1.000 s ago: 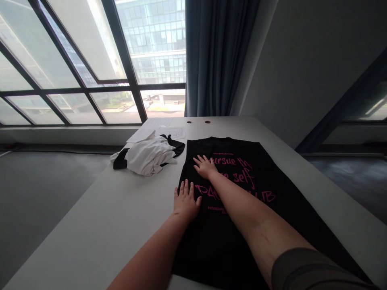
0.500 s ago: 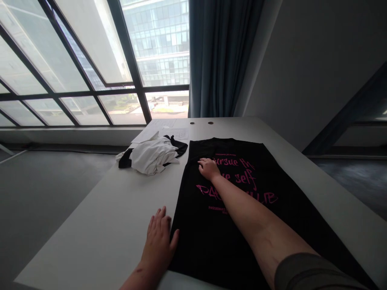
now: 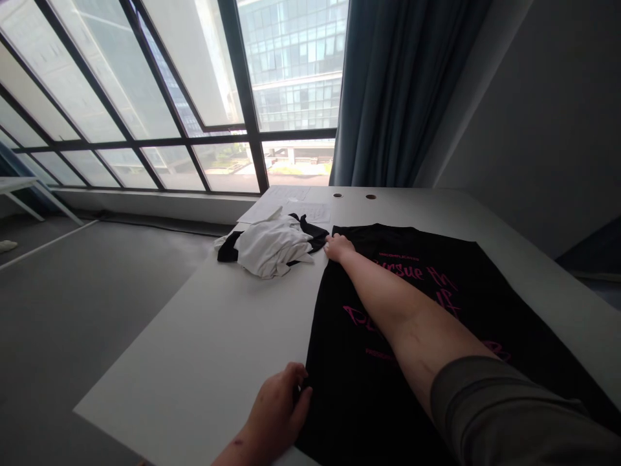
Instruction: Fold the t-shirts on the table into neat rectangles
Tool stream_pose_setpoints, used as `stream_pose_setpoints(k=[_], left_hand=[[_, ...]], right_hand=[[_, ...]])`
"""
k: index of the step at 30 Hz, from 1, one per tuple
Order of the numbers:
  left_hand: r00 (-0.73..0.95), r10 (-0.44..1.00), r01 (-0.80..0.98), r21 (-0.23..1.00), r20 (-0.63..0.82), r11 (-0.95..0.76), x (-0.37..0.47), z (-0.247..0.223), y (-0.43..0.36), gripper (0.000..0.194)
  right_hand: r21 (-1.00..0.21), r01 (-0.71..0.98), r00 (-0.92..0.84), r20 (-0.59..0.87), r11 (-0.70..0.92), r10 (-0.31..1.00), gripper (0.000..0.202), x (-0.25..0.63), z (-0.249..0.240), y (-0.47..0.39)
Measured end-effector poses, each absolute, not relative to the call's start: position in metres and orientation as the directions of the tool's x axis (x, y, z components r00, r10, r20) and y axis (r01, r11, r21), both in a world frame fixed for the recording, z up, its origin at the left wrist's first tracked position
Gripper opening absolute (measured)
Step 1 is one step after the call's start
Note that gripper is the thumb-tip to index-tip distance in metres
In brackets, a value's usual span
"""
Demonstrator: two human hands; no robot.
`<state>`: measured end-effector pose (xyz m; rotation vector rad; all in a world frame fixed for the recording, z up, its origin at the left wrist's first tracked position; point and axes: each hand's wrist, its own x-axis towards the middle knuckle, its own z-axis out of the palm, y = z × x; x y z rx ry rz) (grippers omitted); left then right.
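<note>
A black shirt (image 3: 388, 414) with pink lettering lies spread on the white table (image 3: 204, 343). At its far left corner, my right hand (image 3: 338, 248) has its fingers closed on the cloth edge, and my forearm crosses the lettering. Nearer to me, my left hand (image 3: 279, 401) is at the shirt's left edge, its fingers curled and thumb against the cloth; the fingertips pinch the edge. A crumpled white and black garment (image 3: 274, 244) sits just left of my right hand.
Papers (image 3: 310, 212) lie behind the crumpled garment, near two round holes at the table's far end. A blue curtain (image 3: 388, 97) and windows stand beyond. Another white table (image 3: 19, 184) is at the far left.
My right hand has moved from the lettering to the shirt's far left corner and closed there. My left hand's fingers have curled in at the edge. The view has turned left.
</note>
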<state>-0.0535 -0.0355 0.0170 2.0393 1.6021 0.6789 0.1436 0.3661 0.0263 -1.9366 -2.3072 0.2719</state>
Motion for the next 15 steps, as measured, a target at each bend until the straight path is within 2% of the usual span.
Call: stream_pose_setpoints(k=[3, 7, 12, 15], left_hand=[[0.249, 0.965, 0.762, 0.597, 0.088, -0.251, -0.055, 0.014, -0.038, 0.031], [0.348, 0.937, 0.763, 0.571, 0.036, -0.305, -0.057, 0.017, -0.041, 0.036], [0.291, 0.954, 0.689, 0.676, 0.074, -0.262, -0.060, 0.027, -0.048, 0.040], [0.265, 0.954, 0.633, 0.722, 0.137, -0.279, -0.058, 0.035, -0.056, 0.044]], right_hand=[[-0.223, 0.971, -0.097, -0.052, 0.083, 0.994, 0.059, 0.137, 0.018, 0.381], [-0.234, 0.971, -0.067, -0.064, 0.051, 0.996, 0.053, 0.140, 0.014, 0.396], [-0.251, 0.961, -0.117, 0.007, 0.115, 0.993, 0.034, 0.157, 0.030, 0.411], [-0.257, 0.956, -0.134, 0.056, 0.144, 0.989, 0.032, 0.181, 0.045, 0.414]])
